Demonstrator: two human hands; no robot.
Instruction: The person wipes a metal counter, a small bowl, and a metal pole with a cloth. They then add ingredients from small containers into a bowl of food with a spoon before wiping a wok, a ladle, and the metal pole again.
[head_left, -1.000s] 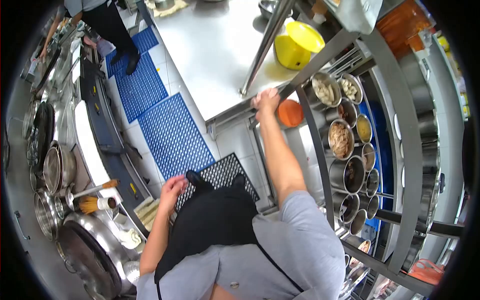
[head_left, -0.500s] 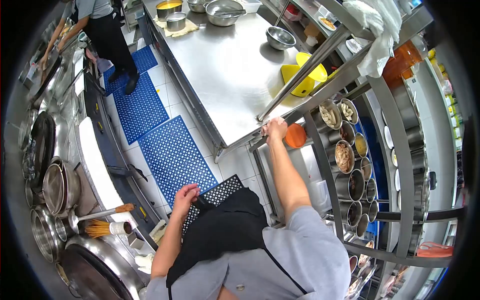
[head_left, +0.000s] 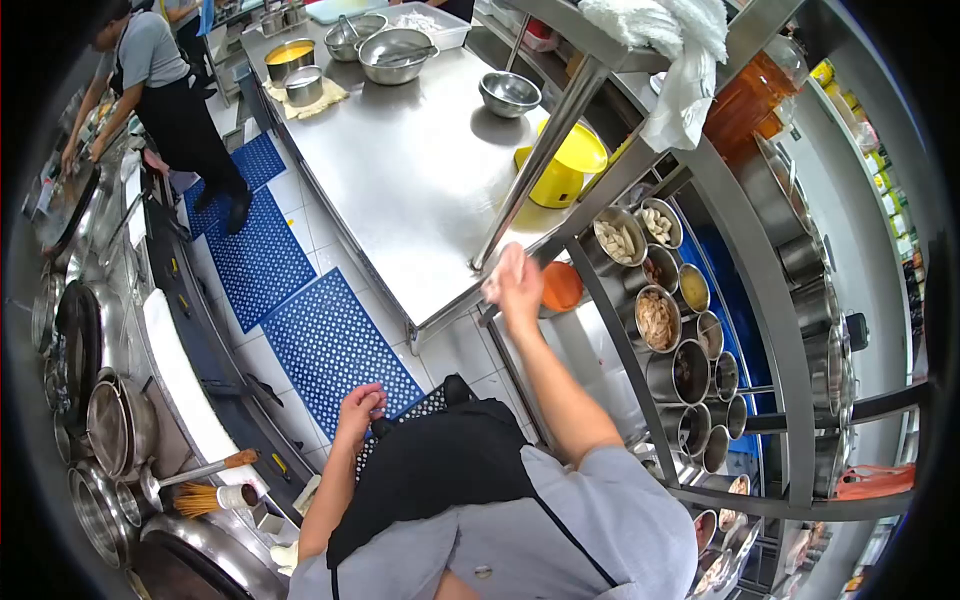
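My right hand (head_left: pixel 518 298) is stretched out near the corner of the steel table (head_left: pixel 400 240), beside an orange round container (head_left: pixel 561 286). Its fingers are closed on a pale pinkish-white thing (head_left: pixel 497 284), partly blurred, whose kind I cannot make out. My left hand (head_left: pixel 361 410) hangs low in front of the black apron (head_left: pixel 430 460), over the floor mats. Its fingers curl loosely inward, and nothing shows in them. Just past my right hand, a steel upright of the rack meets the table.
A yellow scale (head_left: pixel 553 185), a steel bowl (head_left: pixel 510 94) and a pot of yellow liquid (head_left: pixel 291 57) stand on the table. Rack pots (head_left: pixel 657 320) hold food at right. Woks and a strainer (head_left: pixel 112 425) line the left. Another person (head_left: pixel 165 100) works at the far left.
My view has shifted, showing more of the table's far end. My right hand has lifted off the table corner and turned, the pale thing in it. My left hand stays low.
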